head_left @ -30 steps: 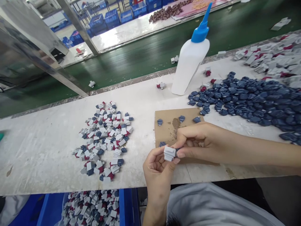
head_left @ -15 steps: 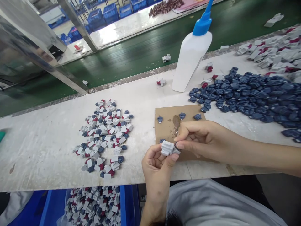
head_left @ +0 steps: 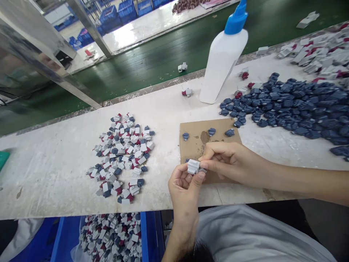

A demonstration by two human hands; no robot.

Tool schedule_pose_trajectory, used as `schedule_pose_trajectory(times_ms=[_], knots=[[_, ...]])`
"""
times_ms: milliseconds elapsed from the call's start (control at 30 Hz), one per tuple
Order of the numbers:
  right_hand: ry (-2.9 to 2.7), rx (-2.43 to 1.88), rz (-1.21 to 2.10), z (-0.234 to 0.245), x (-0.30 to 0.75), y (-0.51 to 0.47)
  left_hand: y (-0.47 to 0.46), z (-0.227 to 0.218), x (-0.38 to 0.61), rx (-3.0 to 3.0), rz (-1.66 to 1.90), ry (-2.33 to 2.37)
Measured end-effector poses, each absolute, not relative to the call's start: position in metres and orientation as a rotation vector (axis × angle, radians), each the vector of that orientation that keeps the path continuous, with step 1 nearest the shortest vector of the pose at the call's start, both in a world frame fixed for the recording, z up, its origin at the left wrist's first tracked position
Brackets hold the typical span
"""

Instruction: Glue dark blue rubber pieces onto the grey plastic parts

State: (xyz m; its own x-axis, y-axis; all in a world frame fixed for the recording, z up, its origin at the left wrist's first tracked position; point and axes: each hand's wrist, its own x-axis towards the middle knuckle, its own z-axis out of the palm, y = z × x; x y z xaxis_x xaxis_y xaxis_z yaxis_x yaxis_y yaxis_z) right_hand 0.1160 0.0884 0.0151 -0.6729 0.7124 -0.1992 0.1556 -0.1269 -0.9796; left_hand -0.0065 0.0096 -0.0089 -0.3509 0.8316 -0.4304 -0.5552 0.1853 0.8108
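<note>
A light gray piece (head_left: pixel 193 166) is held up between both hands, seen against the near left part of a brown cardboard sheet (head_left: pixel 190 148) — the left hand (head_left: pixel 185 187) grips it with thumb and fingers, and the right hand (head_left: pixel 227 160) pinches its right end, the exact contact partly hidden. Navy parts (head_left: pixel 212 132) lie spaced out on the cardboard. Beyond stands a white bottle (head_left: pixel 223 65) with a blue nozzle; to the right spreads a navy heap (head_left: pixel 294 105), to the left a mixed gray, navy and maroon pile (head_left: pixel 124 153) — all on the white table (head_left: pixel 54 174)
</note>
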Motion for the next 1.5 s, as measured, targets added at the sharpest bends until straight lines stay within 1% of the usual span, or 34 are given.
schedule_pose_trajectory(times_ms=[167,367,567,700,867,1067,1133,1200,1267,1300,1333,1433,1500], knots=[[-1.665,-0.98,1.947,0.018,0.116,0.093,0.013,-0.006,-0.017,0.355,1.423,1.255],[-1.579,-1.184,1.675,0.03,0.129,0.102,0.012,-0.005,-0.039,0.228,1.444,1.409],[-1.732,-0.97,1.71,0.031,0.127,0.096,0.011,0.004,-0.022,0.191,1.408,1.266],[-1.724,-0.894,1.827,0.031,0.121,0.095,0.01,0.011,-0.015,0.216,1.406,1.247],[-1.732,-0.859,1.866,0.03,0.12,0.095,0.009,0.011,-0.012,0.262,1.439,1.263],[-1.766,-0.901,1.856,0.021,0.119,0.09,0.008,0.001,-0.006,0.336,1.528,1.308],[-1.784,-0.885,1.805,0.021,0.116,0.092,0.008,-0.002,-0.007,0.336,1.534,1.302],[-1.776,-0.879,1.656,0.026,0.11,0.098,0.01,-0.002,-0.007,0.345,1.538,1.295],[-1.638,-0.927,1.531,0.034,0.1,0.105,0.012,0.0,-0.008,0.357,1.548,1.307],[-1.542,-0.952,1.522,0.039,0.093,0.108,0.012,0.002,-0.008,0.368,1.552,1.316],[-1.453,-0.977,1.568,0.043,0.086,0.11,0.013,0.004,-0.008,0.386,1.551,1.323],[-1.322,-1.003,1.913,0.049,0.069,0.11,0.014,0.007,-0.007,0.491,1.546,1.324],[-1.278,-1.003,2.081,0.048,0.064,0.106,0.012,0.007,-0.006,0.576,1.558,1.342]])
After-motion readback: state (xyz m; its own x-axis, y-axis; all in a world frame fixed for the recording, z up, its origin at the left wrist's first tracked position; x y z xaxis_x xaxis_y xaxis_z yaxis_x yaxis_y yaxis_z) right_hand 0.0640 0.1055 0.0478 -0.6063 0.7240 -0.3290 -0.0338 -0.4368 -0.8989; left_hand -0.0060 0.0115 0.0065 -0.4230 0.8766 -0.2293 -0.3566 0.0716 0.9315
